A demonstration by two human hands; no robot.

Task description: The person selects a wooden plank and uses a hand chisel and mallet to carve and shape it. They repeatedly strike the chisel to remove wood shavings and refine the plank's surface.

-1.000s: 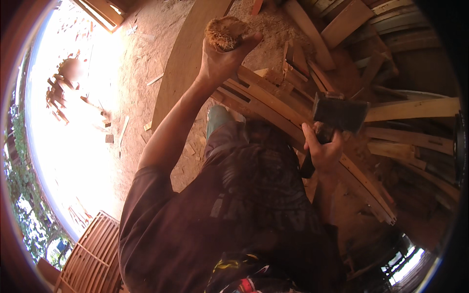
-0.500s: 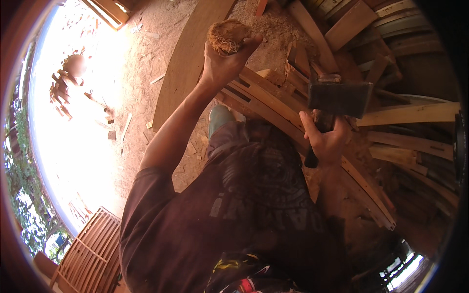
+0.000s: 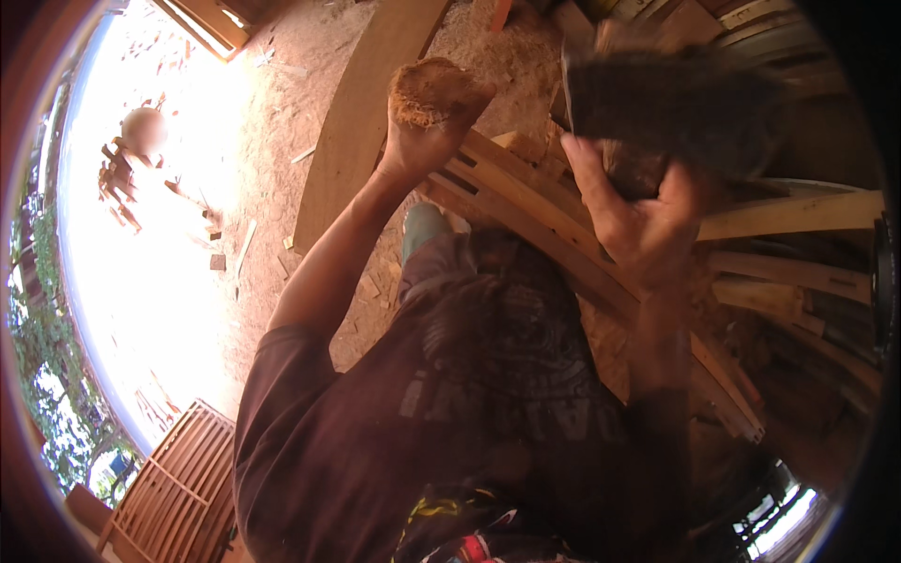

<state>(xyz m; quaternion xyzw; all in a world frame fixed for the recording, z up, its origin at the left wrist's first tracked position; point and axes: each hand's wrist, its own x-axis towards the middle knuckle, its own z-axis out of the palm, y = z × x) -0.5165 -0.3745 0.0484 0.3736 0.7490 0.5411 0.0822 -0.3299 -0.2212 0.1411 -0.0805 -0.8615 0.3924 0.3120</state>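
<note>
A wooden handle with a round, frayed top [image 3: 432, 89] stands up toward me in my left hand [image 3: 415, 145], whose fingers are wrapped round it. Its lower end is hidden. To the right, my right hand [image 3: 648, 225] grips a hammer [image 3: 671, 113] with a broad dark head, raised close to me and smeared by motion. Below and between the hands, a long slotted wooden beam [image 3: 526, 211] runs from the upper middle down to the right.
A wide curved board [image 3: 352, 122] lies left of my left hand. Wooden pieces [image 3: 798, 220] are piled at the right. Sawdust and offcuts cover the ground [image 3: 282, 122]. A slatted wooden frame [image 3: 174, 474] stands at lower left. Another person [image 3: 141, 136] is far off in bright light.
My right hand has raised the hammer up and closer to me, so its head looks larger. My left hand and the frayed handle have dipped slightly.
</note>
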